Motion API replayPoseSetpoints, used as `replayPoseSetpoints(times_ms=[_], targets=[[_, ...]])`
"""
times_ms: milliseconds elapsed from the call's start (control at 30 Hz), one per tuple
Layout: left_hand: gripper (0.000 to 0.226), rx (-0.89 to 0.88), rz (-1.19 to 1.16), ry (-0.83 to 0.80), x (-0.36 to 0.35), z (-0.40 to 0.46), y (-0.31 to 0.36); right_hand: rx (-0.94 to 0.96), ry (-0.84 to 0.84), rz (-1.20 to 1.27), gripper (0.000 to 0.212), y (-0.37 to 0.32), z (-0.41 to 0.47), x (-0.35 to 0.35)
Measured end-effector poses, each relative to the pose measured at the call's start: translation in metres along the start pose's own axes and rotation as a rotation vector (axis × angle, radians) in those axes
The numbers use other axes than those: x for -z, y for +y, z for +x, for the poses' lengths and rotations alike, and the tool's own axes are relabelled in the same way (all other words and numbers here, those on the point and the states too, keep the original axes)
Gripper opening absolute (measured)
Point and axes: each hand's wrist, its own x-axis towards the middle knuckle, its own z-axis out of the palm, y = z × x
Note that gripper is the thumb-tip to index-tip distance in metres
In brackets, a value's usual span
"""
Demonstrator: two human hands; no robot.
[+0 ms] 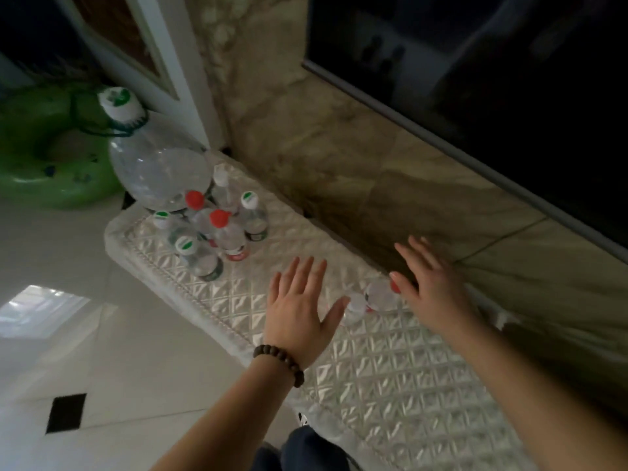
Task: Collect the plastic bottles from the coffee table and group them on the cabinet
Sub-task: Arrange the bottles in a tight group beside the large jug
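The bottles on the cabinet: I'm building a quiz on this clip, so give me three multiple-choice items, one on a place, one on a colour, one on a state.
1. Where does the large jug stand?
A. at the cabinet's far left end
B. between the hands
C. on the floor

2. What colour is the cap of the bottle between the hands?
A. green
B. red
C. blue

3. How are the left hand and right hand?
A. both fists
B. one gripping a bottle
C. both open, fingers spread

Answers: 1 A, it stands behind the bottle cluster; 2 B, red shows by the right thumb; 3 C, neither curls round anything.
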Motion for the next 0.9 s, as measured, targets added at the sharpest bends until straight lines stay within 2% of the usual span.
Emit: replayPoseSetpoints(times_ms=[133, 367, 533, 667, 900], targets=[[0.081, -0.011, 0.04, -0.113, -0.044, -0.003, 0.017, -0.084, -0.053, -0.013, 0.061, 0.035, -0.033, -0.02], [0.093, 0.157, 0.058, -0.172, -0.09, 0.009, 0.01, -0.1, -0.08, 0.079, 0.072, 0.05, -0.024, -0.054], [0.069, 0.169, 0.005, -0.073, -0.096, 0.011, 0.008, -0.06, -0.068, 0.136, 0.067, 0.049, -0.006, -0.067], [0.066, 0.29, -0.106, -0.009, -0.084, 0.005, 0.004, -0.069, -0.129, 0.102, 0.044, 0.044, 0.005, -0.069], [0.067, 0.461, -0.238, 0.157, -0.051, -0.009, -0.026, -0.031, -0.206, 0.198, 0.044, 0.03, 0.03, -0.065]])
